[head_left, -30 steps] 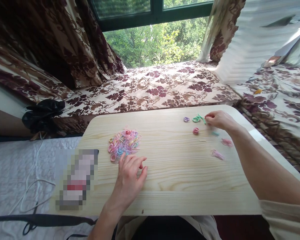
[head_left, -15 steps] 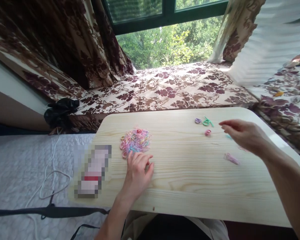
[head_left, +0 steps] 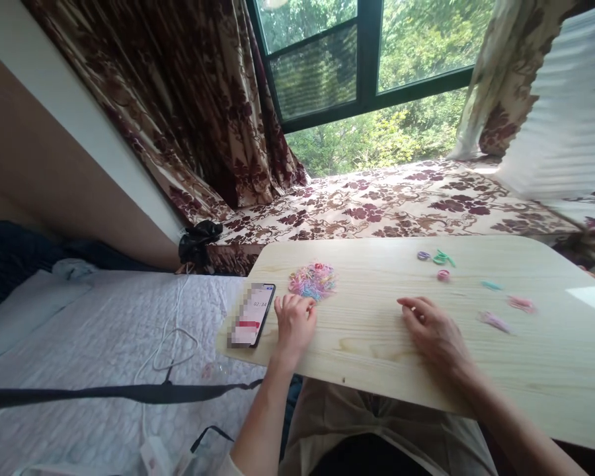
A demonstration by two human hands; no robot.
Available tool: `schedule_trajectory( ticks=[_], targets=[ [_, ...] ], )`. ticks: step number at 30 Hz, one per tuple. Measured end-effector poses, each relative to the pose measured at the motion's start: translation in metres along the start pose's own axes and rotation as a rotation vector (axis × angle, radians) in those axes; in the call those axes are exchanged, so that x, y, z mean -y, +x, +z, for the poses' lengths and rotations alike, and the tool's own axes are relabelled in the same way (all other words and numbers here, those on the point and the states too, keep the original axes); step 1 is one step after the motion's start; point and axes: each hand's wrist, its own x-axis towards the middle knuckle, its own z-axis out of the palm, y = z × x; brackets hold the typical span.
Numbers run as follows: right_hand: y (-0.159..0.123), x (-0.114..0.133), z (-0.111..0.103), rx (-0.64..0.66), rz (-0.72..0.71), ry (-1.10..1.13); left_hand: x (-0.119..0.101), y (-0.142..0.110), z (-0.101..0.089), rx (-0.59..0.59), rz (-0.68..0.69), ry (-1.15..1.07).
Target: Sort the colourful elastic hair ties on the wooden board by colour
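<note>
Head camera shows me the left hand (head_left: 296,322) beside the near edge of a mixed heap of coloured bands (head_left: 313,280), which lies at its one o'clock on the pale table (head_left: 364,317). Its fingers curl loosely together; I cannot tell whether they hold anything. I judge it sits there to keep the heap within reach. My right hand (head_left: 434,329) is narrow, thumb near forefinger, and I cannot tell if a band is pinched between. From it, purple bands (head_left: 423,255), green bands (head_left: 443,258) and a reddish roll (head_left: 443,276) lie around twelve o'clock, blue bands (head_left: 492,285) past one, pink bands (head_left: 520,303) past two, lilac bands (head_left: 496,322) near three. Their spacing probably keeps colours unmixed. Nine o'clock of the left hand, a phone (head_left: 258,318) lies face up, presumably for reading at a glance.
</note>
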Motion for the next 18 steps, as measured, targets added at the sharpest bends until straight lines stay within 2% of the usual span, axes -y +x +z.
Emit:
schedule_trajectory(
  ticks=[6, 13, 18],
  targets=[
    [0.001, -0.002, 0.0, -0.018, -0.01, 0.018, 0.0, 0.01, 0.003, -0.049, -0.05, 0.038],
    [0.0, -0.006, 0.003, -0.023, 0.025, 0.08, 0.0, 0.016, 0.012, -0.033, -0.05, 0.042],
    [-0.003, -0.007, 0.001, -0.019, 0.06, 0.136, -0.006, 0.036, 0.02, -0.023, -0.029, 0.03]
  ],
)
